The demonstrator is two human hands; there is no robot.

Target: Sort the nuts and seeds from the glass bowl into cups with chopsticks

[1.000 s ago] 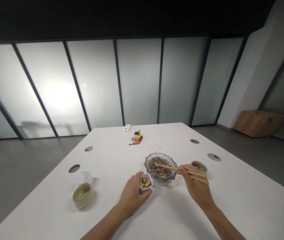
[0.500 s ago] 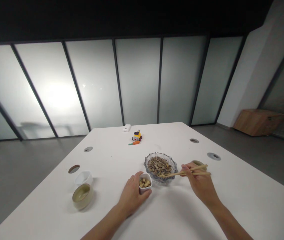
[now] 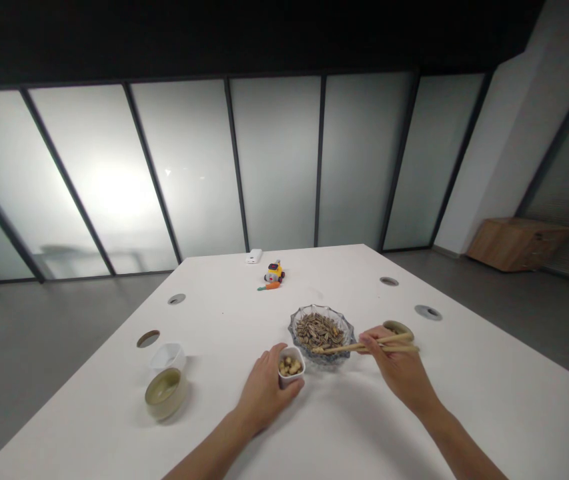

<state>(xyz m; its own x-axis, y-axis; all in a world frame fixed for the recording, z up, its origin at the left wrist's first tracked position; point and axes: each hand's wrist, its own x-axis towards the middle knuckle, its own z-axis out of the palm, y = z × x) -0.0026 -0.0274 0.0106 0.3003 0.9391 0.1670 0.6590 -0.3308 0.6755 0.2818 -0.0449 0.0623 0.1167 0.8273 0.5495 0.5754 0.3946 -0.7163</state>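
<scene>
My left hand [image 3: 267, 385] is closed around a small white cup [image 3: 291, 380] that holds several pale brown nuts or similar pieces [image 3: 290, 365]. Just beyond it stands a scalloped glass bowl [image 3: 347, 331] full of striped sunflower seeds [image 3: 317, 331]. My right hand [image 3: 397, 370] grips a pair of wooden chopsticks [image 3: 351, 347] from the right. Their tips are over the near side of the seeds, close to the cup; whether a small piece is pinched between them I cannot make out. Behind my right hand, a greenish bowl [image 3: 398, 327] is partly hidden.
On the left are an olive-green bowl [image 3: 165, 395] and a white plastic dish [image 3: 167, 355]. Farther back lie a yellow toy vehicle [image 3: 275, 272], an orange toy carrot [image 3: 270, 286] and a white device [image 3: 254, 256]. Round holes pierce the white table [image 3: 224, 333] near both sides.
My right hand and the chopsticks have shifted slightly left, so the tips are nearer the cup. My left hand and the cup stay in place.
</scene>
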